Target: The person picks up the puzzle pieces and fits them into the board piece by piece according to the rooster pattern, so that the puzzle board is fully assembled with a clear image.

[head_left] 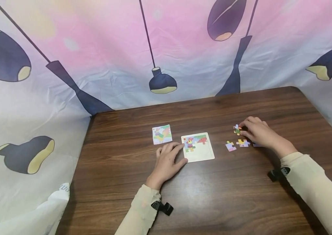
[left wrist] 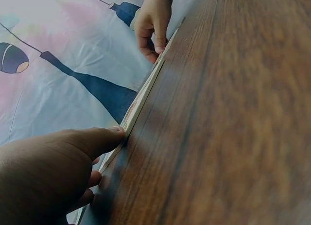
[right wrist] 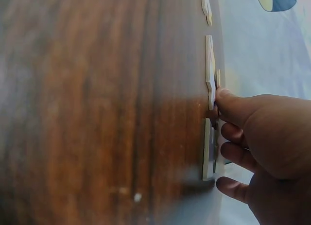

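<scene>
In the head view my left hand (head_left: 167,161) rests at the left side of a square puzzle board (head_left: 201,155). Its thumb touches the lower left corner and its index finger the left edge, the fingers loosely spread. Joined pieces with a colourful bird picture fill the upper part of the board; the lower part is bare and pale. Farther right, my right hand (head_left: 258,132) pinches a multicoloured puzzle piece (head_left: 237,130) between thumb and index finger. Below that hand lie a pink and lilac piece (head_left: 230,146) and a yellow and purple piece (head_left: 243,143). Another piece (head_left: 257,145) is partly hidden under the hand.
A small square picture card (head_left: 162,134) showing a bird lies left of the board. The dark wooden table (head_left: 119,156) ends at a printed curtain (head_left: 119,75) hanging behind it and at the left. Both wrists carry black straps with small devices.
</scene>
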Tool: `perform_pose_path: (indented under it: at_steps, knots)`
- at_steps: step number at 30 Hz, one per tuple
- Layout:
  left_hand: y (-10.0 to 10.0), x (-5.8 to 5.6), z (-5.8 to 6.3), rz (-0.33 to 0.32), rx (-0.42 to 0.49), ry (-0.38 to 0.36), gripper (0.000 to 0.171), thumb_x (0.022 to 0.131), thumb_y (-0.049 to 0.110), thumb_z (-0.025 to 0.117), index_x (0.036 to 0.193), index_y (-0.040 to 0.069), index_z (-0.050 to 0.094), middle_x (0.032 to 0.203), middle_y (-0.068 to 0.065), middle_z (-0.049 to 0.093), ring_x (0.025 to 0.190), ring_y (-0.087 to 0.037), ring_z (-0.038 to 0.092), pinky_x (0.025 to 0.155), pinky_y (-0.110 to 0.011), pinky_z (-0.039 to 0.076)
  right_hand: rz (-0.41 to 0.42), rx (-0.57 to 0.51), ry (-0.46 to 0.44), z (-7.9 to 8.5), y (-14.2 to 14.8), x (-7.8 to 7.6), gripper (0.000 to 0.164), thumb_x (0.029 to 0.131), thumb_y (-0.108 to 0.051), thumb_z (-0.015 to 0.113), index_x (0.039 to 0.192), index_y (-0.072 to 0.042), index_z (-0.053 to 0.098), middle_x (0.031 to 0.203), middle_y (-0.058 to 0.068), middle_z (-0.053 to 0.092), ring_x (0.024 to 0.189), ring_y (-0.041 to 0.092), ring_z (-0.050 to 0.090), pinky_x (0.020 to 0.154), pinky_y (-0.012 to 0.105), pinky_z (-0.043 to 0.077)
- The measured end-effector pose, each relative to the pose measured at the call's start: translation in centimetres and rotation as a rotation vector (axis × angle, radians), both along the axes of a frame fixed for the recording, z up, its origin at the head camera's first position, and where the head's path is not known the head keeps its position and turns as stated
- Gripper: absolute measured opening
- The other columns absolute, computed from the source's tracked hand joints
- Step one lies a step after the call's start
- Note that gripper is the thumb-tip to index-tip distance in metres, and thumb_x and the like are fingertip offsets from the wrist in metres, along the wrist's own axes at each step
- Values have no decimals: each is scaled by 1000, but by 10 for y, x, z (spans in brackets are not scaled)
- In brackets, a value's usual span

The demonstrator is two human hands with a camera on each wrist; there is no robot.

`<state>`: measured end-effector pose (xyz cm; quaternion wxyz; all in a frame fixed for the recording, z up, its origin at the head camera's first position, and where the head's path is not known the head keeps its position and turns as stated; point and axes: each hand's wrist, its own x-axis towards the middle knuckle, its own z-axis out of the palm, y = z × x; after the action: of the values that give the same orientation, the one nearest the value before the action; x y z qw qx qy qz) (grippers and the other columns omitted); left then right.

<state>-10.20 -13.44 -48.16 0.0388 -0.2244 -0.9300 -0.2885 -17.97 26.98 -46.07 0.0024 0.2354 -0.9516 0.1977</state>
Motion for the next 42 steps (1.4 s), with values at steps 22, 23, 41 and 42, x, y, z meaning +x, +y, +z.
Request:
perform_pose_path:
  at_steps: [22,23,41,42]
  knots:
    - [-1,-1,-1,-5,-2,-12,56,99,37,74,150,16,61,144,-8,59,133,-32,51,108,-60,27,53,-134,48,3,-65,11,26,101,-13,72,122,2,69,119,17,64,118,42,56,92,61,38]
    - [-1,-1,-1,-5,-1,-10,56,100,37,74,150,16,61,144,-8,59,133,-32,51,108,-60,28,61,-137,40,3,-68,11,26,102,-13,71,123,1,69,120,17,64,119,41,56,93,61,38]
    - [-1,-1,-2,0,-3,-6,55,100,37,74,149,15,62,144,-9,59,133,-33,51,107,-60,28,195,-140,-4,2,-130,24,23,100,-20,75,118,-8,72,115,7,66,115,32,59,101,59,38]
    - [-1,-1,-2,0,-3,-6,55,100,37,74,149,15,62,144,-9,59,133,-33,51,107,-60,28,202,-135,1,3,-132,24,24,99,-21,76,119,-8,73,115,6,66,114,31,59,101,59,38]
